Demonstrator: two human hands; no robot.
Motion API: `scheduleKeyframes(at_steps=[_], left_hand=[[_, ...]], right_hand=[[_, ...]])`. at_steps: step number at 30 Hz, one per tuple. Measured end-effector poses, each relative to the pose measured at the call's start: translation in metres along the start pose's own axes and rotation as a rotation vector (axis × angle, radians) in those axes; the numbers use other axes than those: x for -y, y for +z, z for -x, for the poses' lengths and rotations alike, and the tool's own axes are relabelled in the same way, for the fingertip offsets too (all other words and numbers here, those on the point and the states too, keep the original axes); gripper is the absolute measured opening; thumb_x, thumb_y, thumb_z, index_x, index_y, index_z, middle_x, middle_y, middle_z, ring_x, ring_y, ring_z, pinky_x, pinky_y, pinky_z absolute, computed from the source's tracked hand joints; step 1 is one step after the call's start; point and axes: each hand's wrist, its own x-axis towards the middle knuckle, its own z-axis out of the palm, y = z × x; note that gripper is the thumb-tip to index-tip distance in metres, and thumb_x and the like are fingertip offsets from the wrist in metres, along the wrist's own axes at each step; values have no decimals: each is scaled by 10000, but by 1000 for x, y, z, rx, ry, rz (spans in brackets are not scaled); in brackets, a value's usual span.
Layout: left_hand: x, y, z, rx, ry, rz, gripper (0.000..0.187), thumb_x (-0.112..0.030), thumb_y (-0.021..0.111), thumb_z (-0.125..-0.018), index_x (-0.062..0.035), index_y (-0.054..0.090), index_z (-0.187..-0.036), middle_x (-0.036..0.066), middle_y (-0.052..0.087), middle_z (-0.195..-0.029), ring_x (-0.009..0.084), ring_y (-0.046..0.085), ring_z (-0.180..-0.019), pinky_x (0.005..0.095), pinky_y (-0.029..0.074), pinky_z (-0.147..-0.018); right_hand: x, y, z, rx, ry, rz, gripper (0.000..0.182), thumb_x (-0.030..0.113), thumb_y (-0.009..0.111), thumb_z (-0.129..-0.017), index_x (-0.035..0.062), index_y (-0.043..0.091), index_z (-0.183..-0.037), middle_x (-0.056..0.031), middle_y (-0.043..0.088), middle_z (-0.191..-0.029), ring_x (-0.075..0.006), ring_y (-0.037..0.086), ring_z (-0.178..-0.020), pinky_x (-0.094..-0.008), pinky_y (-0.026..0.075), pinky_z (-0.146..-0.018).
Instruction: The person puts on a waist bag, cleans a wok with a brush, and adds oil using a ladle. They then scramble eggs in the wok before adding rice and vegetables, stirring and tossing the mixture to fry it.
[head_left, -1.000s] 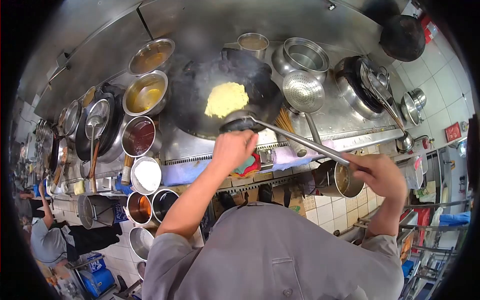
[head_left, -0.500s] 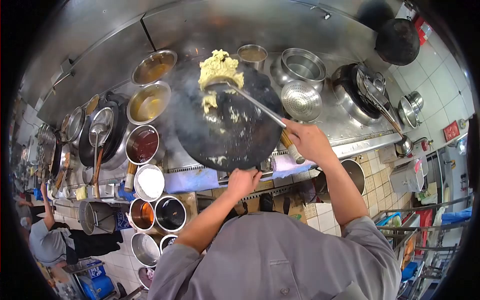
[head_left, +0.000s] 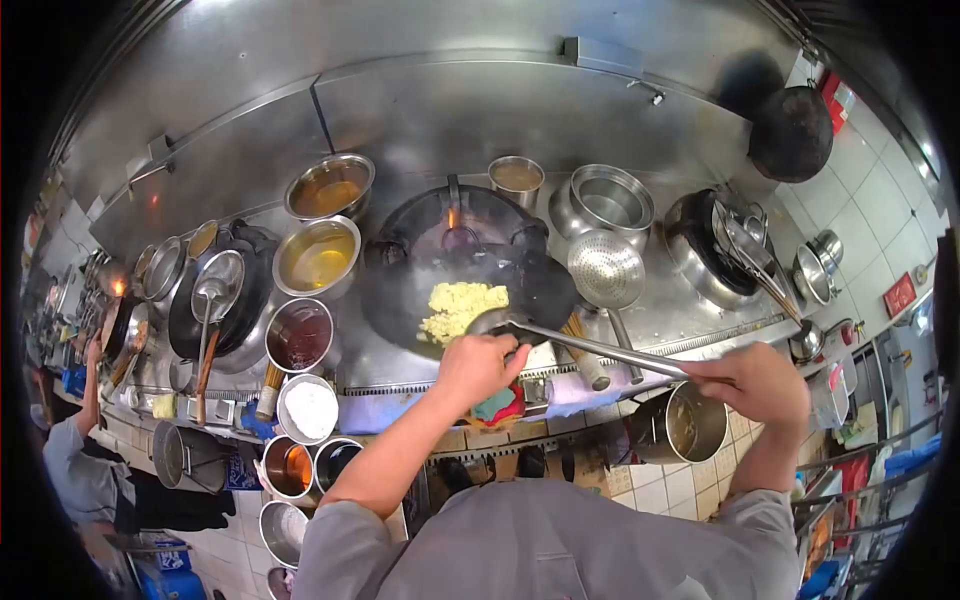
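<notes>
Scrambled egg (head_left: pixel 462 306) lies in pale yellow lumps in the near part of a black wok (head_left: pixel 548 290). The wok is tilted, with the burner (head_left: pixel 455 235) and a flame showing behind it. My left hand (head_left: pixel 482 368) is closed at the wok's near edge, its grip partly hidden, above a red and green cloth (head_left: pixel 500 402). My right hand (head_left: pixel 752 385) is wrapped round the long handle of a metal ladle (head_left: pixel 620 353). The ladle's bowl is beside the egg, just past my left hand.
Bowls of yellow liquid (head_left: pixel 318 258) and a pot of dark red sauce (head_left: pixel 300 338) stand left. To the right are a perforated strainer (head_left: pixel 606 268), a steel pot (head_left: pixel 610 200) and another wok (head_left: pixel 700 245). A person in grey (head_left: pixel 85 470) works far left.
The wok has come off the burner and tipped, uncovering the flame. The egg has moved toward me. My right hand has drawn the ladle back and to the right.
</notes>
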Motion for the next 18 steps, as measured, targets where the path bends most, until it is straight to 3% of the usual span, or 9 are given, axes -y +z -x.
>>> scheduleKeyframes(at_steps=[2,6,7,10,12,15,17,18], left_hand=[[22,24,-13,-20,-16,-8,311,-337,640,-862,-81,651,-687,113,617,-555,338,621,-523,428,511,-502],[57,116,37,-23,-100,37,249,-314,620,-875,-95,671,-769,171,618,-619,381,624,-596,468,516,-584],[55,136,65,-10,-119,33,315,-319,619,-876,-61,665,-703,170,624,-609,370,628,-594,472,516,-629],[22,105,87,298,-247,204,306,-325,617,-873,-67,684,-723,201,637,-651,392,638,-630,463,524,-653],[6,69,68,220,-186,145,323,-337,614,-874,-57,677,-725,190,638,-650,389,634,-623,460,523,-638],[29,44,19,64,-146,73,314,-369,623,-865,-95,694,-730,175,623,-610,386,621,-581,463,511,-565],[56,57,9,22,-144,82,315,-362,621,-868,-89,686,-724,167,621,-602,382,617,-569,459,503,-541],[72,71,7,8,-122,68,300,-361,618,-869,-94,693,-755,153,639,-647,362,630,-625,453,505,-606]], right_hand=[[-6,30,-39,-70,0,27,356,257,642,-835,238,673,-1189,-119,668,-776,-335,636,-730,-450,489,-666],[-4,120,-136,-205,-11,-195,348,197,599,-871,175,619,-1218,-147,683,-928,-387,631,-832,-480,491,-729],[5,130,-148,-294,19,-272,366,181,598,-870,167,595,-1236,-151,683,-936,-393,631,-845,-486,491,-743],[8,129,-134,-344,13,-290,400,162,605,-858,157,563,-1256,-163,680,-953,-398,632,-872,-480,495,-770],[-2,123,-107,-376,1,-304,393,166,629,-842,151,587,-1232,-160,685,-966,-389,640,-890,-460,503,-793],[-2,91,-50,-288,38,-352,391,155,649,-831,155,604,-1219,-151,692,-979,-376,652,-895,-444,510,-795],[-1,75,-30,-137,190,-343,397,154,663,-823,166,614,-1217,-150,695,-984,-368,658,-895,-433,515,-797],[-2,79,-33,-139,179,-336,397,154,663,-823,166,614,-1217,-150,695,-984,-368,658,-895,-433,515,-797]])
